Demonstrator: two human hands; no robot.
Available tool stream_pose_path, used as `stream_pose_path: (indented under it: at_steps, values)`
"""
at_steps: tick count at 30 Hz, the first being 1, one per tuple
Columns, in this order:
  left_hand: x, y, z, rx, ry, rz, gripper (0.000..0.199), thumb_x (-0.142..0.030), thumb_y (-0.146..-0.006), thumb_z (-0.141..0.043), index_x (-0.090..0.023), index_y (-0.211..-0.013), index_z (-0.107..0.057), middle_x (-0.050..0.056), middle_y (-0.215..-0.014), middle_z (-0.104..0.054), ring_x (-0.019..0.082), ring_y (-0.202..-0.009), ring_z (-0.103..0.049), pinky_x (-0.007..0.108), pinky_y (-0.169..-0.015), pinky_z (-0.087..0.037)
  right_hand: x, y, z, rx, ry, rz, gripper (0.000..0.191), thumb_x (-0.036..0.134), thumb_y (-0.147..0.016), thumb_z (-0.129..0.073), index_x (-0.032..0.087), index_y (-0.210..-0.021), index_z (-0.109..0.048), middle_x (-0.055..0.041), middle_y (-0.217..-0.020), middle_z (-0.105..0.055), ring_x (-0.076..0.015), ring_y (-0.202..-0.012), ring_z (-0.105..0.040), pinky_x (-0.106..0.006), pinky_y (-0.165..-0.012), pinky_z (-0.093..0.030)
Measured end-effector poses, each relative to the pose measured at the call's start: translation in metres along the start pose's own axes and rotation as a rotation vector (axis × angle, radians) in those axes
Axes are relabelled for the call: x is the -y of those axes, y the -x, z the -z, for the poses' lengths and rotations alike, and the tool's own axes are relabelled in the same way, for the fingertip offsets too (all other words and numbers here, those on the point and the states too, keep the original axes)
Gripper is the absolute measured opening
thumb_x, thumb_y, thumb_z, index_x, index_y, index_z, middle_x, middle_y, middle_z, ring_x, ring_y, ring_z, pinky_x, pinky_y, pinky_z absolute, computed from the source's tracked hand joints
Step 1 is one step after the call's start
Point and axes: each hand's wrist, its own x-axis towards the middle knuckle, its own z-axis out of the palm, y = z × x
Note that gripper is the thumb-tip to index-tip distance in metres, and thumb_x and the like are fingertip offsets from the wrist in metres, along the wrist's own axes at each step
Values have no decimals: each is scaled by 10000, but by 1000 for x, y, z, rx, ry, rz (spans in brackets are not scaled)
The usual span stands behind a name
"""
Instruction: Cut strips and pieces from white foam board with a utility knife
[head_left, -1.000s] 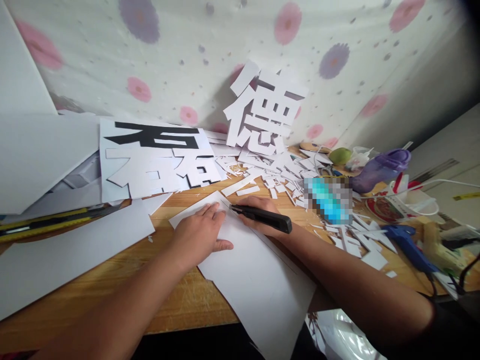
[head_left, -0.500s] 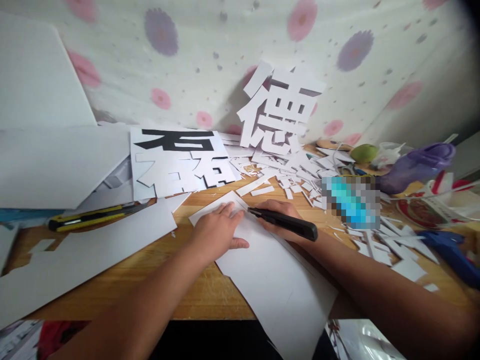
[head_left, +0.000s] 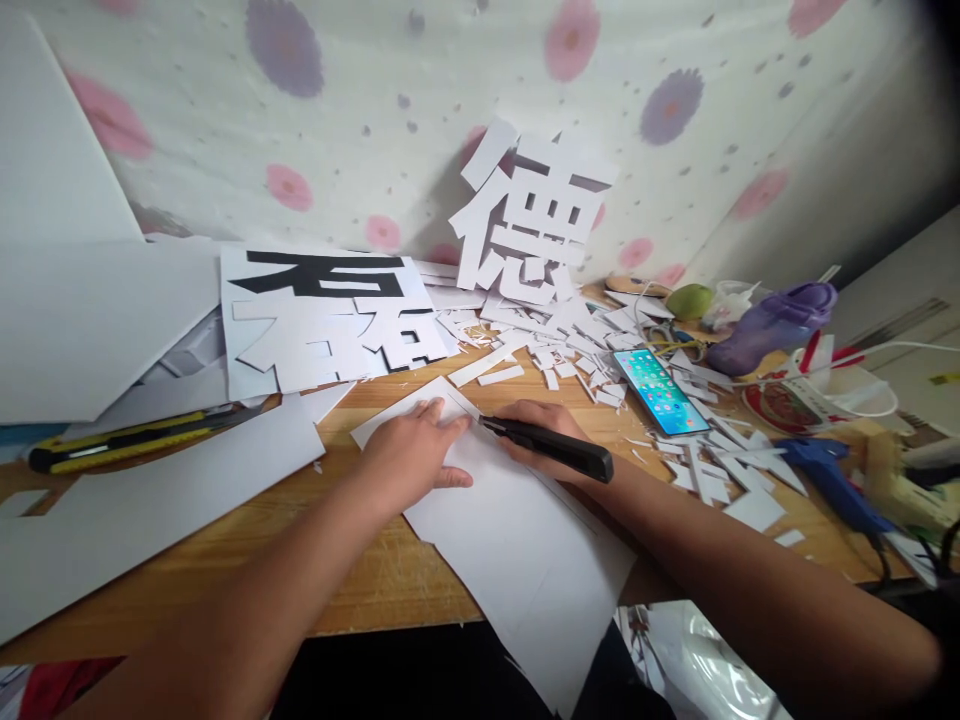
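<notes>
My right grip (head_left: 537,424) is clamped on a black cutter (head_left: 559,450) at three o'clock from my left grip (head_left: 411,452), spread on white board (head_left: 517,560).

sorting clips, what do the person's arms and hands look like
Left hand and right hand are ungloved, with no watch or bracelet showing. The left arm is bare as far as it shows; the right arm is bare up to a black sleeve.
</notes>
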Motion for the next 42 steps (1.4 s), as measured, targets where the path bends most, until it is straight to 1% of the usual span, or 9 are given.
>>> stream_pose_path:
  at_steps: [5,10,14,19,23,27,32,36,42]
  values:
    - [0,-5,2,20,-6,-18,764,-631,-799,-616,-304,-1456,-401,246,-1513,-353,403,-1286,-497,495,-924,-502,-2,7,1,-16,-11,35,242,230,-844,-578,166,-1061,-663,-63,-913,-702,-169,-769,-659,-277,-708,-519]
    - [1,-8,1,26,-7,-13,754,-625,-810,-608,-313,-1462,-391,232,-1529,-333,417,-1253,-523,501,-921,-497,-6,12,0,-10,-32,38,236,197,-813,-594,150,-1032,-669,-63,-877,-696,-164,-744,-653,-269,-695,-511]
    - [2,-9,1,32,-4,-7,756,-624,-804,-618,-320,-1459,-394,234,-1527,-335,420,-1236,-538,511,-915,-495,-1,17,5,0,-38,1,202,201,-831,-592,172,-1013,-674,-53,-894,-702,-162,-779,-660,-268,-726,-512]
    - [3,-10,-1,30,-1,-11,766,-631,-805,-611,-329,-1467,-374,228,-1535,-324,410,-1268,-513,500,-941,-479,9,26,12,-3,-3,-37,246,269,-856,-617,187,-1081,-676,-58,-959,-706,-185,-861,-667,-282,-771,-517]
    - [4,-9,-1,42,-1,-5,756,-621,-810,-612,-336,-1468,-370,221,-1540,-318,402,-1291,-493,499,-953,-470,4,31,12,14,-22,-17,236,290,-849,-617,175,-1043,-685,-56,-901,-702,-176,-783,-659,-280,-725,-523]
    - [4,-9,0,48,-3,-5,737,-607,-827,-598,-334,-1470,-365,216,-1543,-317,390,-1317,-468,491,-978,-454,-1,32,11,15,-24,-14,264,277,-843,-613,165,-1072,-680,-73,-944,-711,-182,-802,-667,-284,-723,-525]
    - [5,-9,0,34,-11,0,721,-533,-826,-636,-300,-1462,-391,221,-1531,-338,393,-1307,-480,488,-981,-451,5,34,14,37,-35,7,283,216,-813,-607,151,-1083,-664,-83,-968,-716,-188,-833,-672,-292,-761,-529]
    - [7,-11,-2,45,15,8,700,-488,-836,-622,-290,-1465,-385,202,-1546,-310,378,-1350,-431,475,-1003,-439,8,37,18,55,-34,-54,286,247,-834,-624,170,-1107,-658,-75,-1008,-708,-186,-881,-673,-290,-788,-524]
    - [12,-13,-8,-6,51,-3,682,-464,-824,-614,-283,-1450,-413,197,-1538,-320,396,-1330,-449,497,-995,-449,4,39,20,74,-19,-39,323,294,-829,-652,162,-1123,-656,-87,-1037,-715,-192,-900,-675,-297,-799,-525]
